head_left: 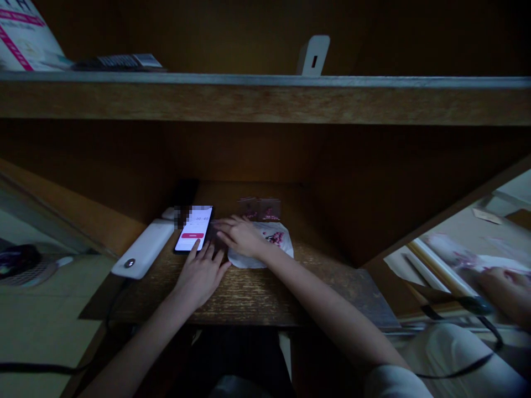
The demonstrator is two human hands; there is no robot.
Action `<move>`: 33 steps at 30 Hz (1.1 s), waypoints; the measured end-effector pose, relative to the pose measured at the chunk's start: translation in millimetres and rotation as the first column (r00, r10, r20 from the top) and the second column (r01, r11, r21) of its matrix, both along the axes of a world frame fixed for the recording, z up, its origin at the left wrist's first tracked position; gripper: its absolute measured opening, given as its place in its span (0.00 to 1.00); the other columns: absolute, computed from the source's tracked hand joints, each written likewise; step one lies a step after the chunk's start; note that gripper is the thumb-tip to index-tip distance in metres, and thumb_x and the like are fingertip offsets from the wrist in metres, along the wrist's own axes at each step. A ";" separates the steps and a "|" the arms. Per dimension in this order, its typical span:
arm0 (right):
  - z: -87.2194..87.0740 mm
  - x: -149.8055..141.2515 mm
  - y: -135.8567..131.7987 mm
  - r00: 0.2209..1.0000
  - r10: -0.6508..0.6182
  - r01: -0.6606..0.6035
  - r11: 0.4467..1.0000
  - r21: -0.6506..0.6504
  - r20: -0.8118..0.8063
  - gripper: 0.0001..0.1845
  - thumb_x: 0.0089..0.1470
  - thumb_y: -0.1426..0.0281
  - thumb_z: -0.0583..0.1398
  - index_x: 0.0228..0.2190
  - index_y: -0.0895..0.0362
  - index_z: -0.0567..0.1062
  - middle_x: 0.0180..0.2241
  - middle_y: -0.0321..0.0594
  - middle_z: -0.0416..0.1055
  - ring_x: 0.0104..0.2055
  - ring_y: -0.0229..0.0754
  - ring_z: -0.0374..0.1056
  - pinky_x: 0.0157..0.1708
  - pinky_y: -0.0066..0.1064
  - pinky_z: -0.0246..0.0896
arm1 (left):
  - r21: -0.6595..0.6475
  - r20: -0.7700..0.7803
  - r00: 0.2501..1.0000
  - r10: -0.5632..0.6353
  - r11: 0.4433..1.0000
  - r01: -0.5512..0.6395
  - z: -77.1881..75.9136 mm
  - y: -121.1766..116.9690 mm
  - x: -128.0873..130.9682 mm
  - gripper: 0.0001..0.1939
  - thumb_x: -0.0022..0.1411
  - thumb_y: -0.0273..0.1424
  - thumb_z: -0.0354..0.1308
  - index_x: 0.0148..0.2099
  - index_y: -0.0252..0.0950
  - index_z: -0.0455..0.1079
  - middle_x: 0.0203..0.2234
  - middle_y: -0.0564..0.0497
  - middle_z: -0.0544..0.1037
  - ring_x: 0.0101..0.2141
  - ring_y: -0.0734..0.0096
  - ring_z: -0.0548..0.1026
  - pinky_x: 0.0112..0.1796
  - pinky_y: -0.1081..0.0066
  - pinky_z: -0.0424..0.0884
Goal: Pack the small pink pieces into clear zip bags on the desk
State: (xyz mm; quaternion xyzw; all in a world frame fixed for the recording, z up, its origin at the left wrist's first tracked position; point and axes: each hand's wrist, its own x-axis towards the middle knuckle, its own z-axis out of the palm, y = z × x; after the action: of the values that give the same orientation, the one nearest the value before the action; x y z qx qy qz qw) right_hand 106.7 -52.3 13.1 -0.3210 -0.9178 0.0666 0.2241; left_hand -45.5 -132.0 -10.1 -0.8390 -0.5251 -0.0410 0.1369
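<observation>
Both hands are held apart above a worn wooden desk top (249,293). The left hand (201,275) is laid with its fingers directed forward, and its index fingertip (196,244) is placed in contact with the lower part of the screen of a black smartphone (193,228). The right hand (239,235) is extended across from the right with its fingers directed toward the left; it is rested on a crumpled white plastic wrapper (239,261), and its fingertips are brought just beside the smartphone's right edge. Whether any of the wrapper is pinched cannot be determined. The smartphone lies directly ahead of the left hand, with its long axis inclined forward and to the right; the left hand is therefore the nearer to it, while the wrapper lies under the right hand. A lit display of digits with a red button is shown on the screen. Forward of the right hand, two small clear bags (259,210) with pink contents appear to lean against the rear panel. Left of the left hand, a white power bank (143,249) is laid at an angle, just beside the smartphone.
</observation>
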 end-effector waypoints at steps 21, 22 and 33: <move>-19.5 -29.5 16.6 0.993 -0.034 0.037 0.999 -0.029 0.109 0.21 0.59 0.59 0.49 0.45 0.57 0.71 0.47 0.46 0.69 0.52 0.49 0.60 0.50 0.45 0.51 | 0.059 0.058 0.997 0.054 0.997 -0.057 -12.1 -17.7 4.0 0.29 0.65 0.44 0.38 0.54 0.27 0.65 0.52 0.36 0.68 0.54 0.52 0.64 0.53 0.54 0.58; -21.2 -29.1 16.8 0.995 -0.027 0.031 0.999 -0.041 0.095 0.20 0.59 0.59 0.49 0.46 0.56 0.71 0.48 0.46 0.69 0.52 0.48 0.60 0.50 0.44 0.51 | 0.060 0.061 0.997 0.052 0.997 -0.055 -12.6 -17.9 3.6 0.29 0.65 0.44 0.38 0.54 0.27 0.65 0.52 0.36 0.68 0.54 0.53 0.64 0.53 0.54 0.58; 5.0 20.6 33.6 0.952 -0.114 0.095 0.992 -0.078 -0.283 0.16 0.59 0.63 0.51 0.42 0.56 0.73 0.46 0.42 0.70 0.49 0.40 0.62 0.50 0.34 0.52 | 0.101 0.167 0.984 -0.061 0.994 0.045 30.5 25.9 23.1 0.20 0.65 0.36 0.41 0.52 0.31 0.66 0.49 0.43 0.71 0.49 0.59 0.67 0.48 0.59 0.61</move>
State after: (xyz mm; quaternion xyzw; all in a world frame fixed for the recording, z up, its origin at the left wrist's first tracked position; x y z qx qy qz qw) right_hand 127.3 -18.7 18.2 -0.3631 -0.8546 0.1298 0.3479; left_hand -22.4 -106.1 20.4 -0.8384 -0.5097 -0.1415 0.1312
